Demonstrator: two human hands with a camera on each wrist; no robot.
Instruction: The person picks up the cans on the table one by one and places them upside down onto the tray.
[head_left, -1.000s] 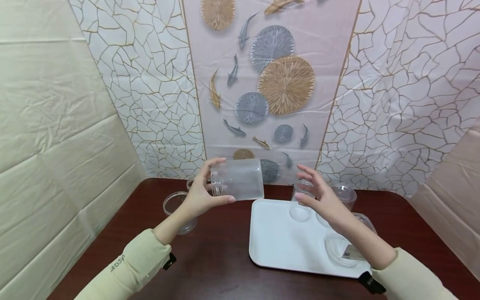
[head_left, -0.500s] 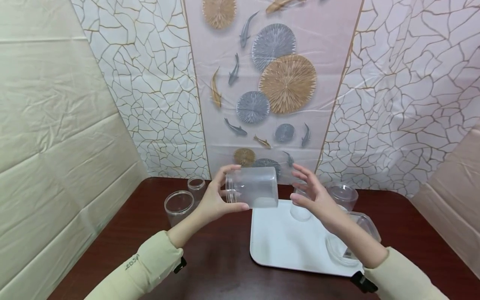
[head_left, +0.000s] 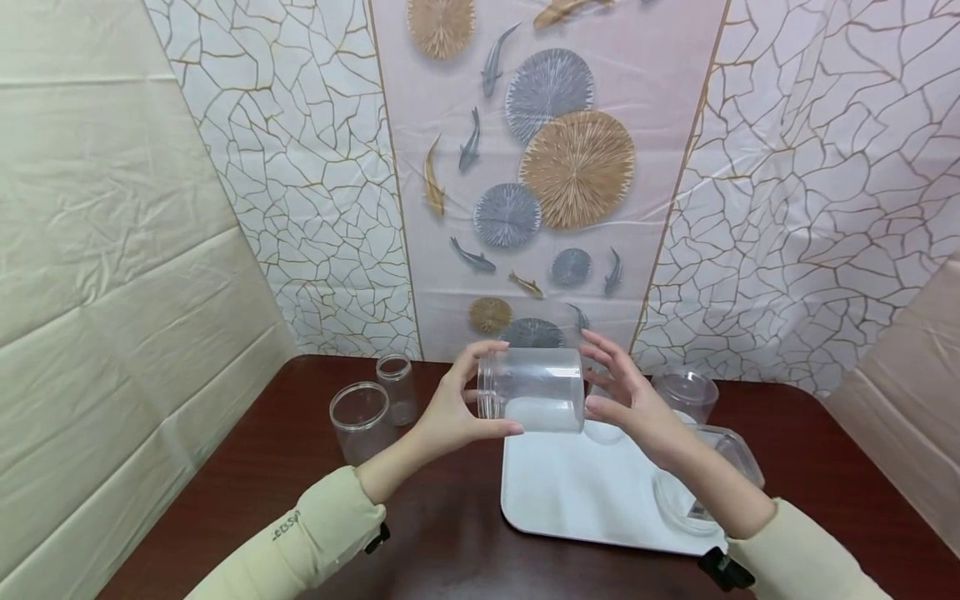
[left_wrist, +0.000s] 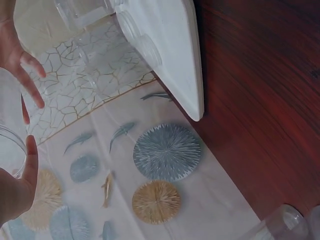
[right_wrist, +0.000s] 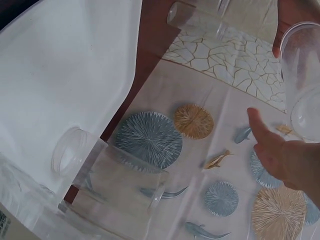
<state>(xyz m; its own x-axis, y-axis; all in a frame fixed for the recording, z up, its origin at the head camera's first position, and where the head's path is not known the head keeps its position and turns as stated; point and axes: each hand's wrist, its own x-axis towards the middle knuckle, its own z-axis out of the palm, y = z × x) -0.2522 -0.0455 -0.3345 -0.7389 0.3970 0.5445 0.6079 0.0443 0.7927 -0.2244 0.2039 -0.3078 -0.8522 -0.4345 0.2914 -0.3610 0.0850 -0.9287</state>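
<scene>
A clear plastic jar point(head_left: 540, 390) lies sideways in the air above the table, its threaded mouth toward the left. My left hand point(head_left: 450, 410) grips it around the mouth end, fingers over the top and thumb along the underside. At the flat base end my right hand point(head_left: 636, 410) has its fingers spread and loosely bent, fingertips right at the base. In the right wrist view the thumb and palm of the right hand point(right_wrist: 285, 157) stand beside the jar point(right_wrist: 304, 75). The left wrist view shows only part of the jar point(left_wrist: 10, 120), at its left edge.
A white tray point(head_left: 570, 496) lies on the dark red table point(head_left: 442, 533), right of centre. Clear containers point(head_left: 688, 393) and round clear pieces point(head_left: 667, 504) sit at its right side. A wide clear jar point(head_left: 362, 421) and a narrower one point(head_left: 397, 392) stand at the left.
My left hand has carried the jar right and slightly down, bringing its base up to the right hand's fingertips. The right hand has barely moved.
</scene>
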